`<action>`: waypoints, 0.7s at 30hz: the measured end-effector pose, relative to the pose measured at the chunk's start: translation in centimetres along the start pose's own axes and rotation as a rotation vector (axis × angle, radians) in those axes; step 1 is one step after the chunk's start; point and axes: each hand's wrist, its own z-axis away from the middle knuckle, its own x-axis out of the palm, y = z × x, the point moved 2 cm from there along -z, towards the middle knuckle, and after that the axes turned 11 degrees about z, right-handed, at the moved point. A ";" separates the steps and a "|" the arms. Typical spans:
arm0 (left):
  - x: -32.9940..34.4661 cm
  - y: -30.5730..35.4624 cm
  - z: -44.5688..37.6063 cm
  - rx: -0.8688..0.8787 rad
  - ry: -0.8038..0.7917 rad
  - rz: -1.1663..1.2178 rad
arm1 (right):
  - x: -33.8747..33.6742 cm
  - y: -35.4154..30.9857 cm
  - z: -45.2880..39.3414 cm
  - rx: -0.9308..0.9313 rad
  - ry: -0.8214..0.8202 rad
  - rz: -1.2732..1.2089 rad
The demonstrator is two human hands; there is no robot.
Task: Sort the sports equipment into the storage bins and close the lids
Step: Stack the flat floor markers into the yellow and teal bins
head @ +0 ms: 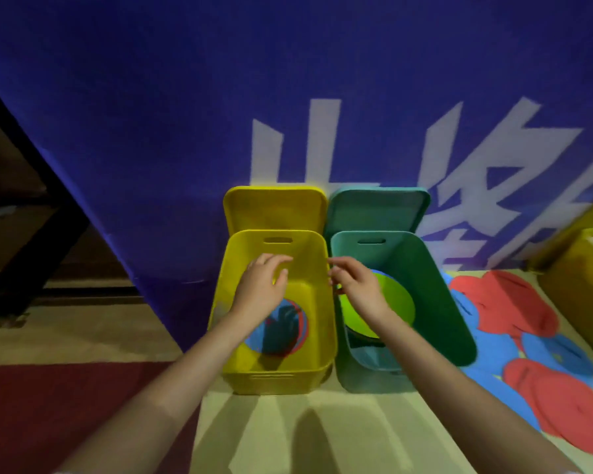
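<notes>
A yellow bin (317, 336) and a green bin (442, 302) stand side by side on the floor. Behind each one its lid leans on the blue banner: a yellow lid (274, 208) and a green lid (377, 208). A blue and red disc (288, 333) lies in the yellow bin. A bright green disc (396, 302) lies in the green bin. My left hand (261, 289) hovers over the yellow bin with fingers loosely spread, holding nothing. My right hand (356, 285) hangs over the green bin's left edge, fingers relaxed and empty.
Several red and blue flat discs (514, 313) lie scattered on the floor to the right of the green bin. A yellow-brown box (582, 289) stands at the far right. A blue banner (151, 131) hangs behind the bins. Dark framing (31, 186) sits at the left.
</notes>
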 end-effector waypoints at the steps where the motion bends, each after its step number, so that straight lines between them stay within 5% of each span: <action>1: 1.4 2.4 -0.3 0.024 -0.034 0.094 | -2.5 0.2 0.7 0.016 0.072 -0.039; 4: 6.3 9.0 0.2 0.073 -0.122 0.305 | -8.8 2.4 2.9 0.059 0.232 -0.099; 11: 17.6 18.6 3.6 0.189 -0.332 0.359 | -20.5 9.7 7.4 0.178 0.387 -0.144; 17: 27.8 23.0 5.2 0.045 -0.419 0.464 | -29.4 20.2 8.0 0.331 0.404 0.053; 21: 35.1 22.9 7.2 -0.118 -0.491 0.403 | -34.6 29.5 9.1 0.469 0.230 0.395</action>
